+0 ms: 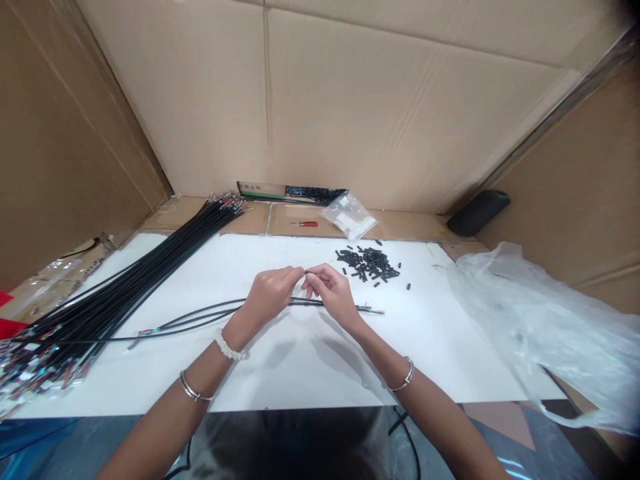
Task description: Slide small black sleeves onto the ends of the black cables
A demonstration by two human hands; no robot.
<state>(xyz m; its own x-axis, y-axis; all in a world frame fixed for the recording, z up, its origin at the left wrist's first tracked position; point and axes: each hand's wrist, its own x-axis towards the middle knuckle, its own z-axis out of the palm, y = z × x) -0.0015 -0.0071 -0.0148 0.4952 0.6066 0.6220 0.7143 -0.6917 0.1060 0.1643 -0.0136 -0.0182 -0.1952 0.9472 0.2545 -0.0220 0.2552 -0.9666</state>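
Observation:
In the middle of the white tabletop, my left hand [273,291] and my right hand [333,291] meet at their fingertips, both closed in a pinch. A tiny dark piece shows between them; my fingers cover most of it, so its kind is unclear. Several black cables [200,313] with bared coloured wire ends run beneath and behind both hands, their right ends coming out past my right wrist. Beyond my right hand lies a loose pile of short black tube pieces [370,263], a few scattered around it.
A thick bundle of black cables [150,280] slants across the left side. At the back are a red-handled tool [306,224], a clear plastic bag [350,217] and an open carton [263,191]. A dark cylinder [479,213] and crumpled plastic sheeting [550,327] are at right. Cardboard walls surround the table.

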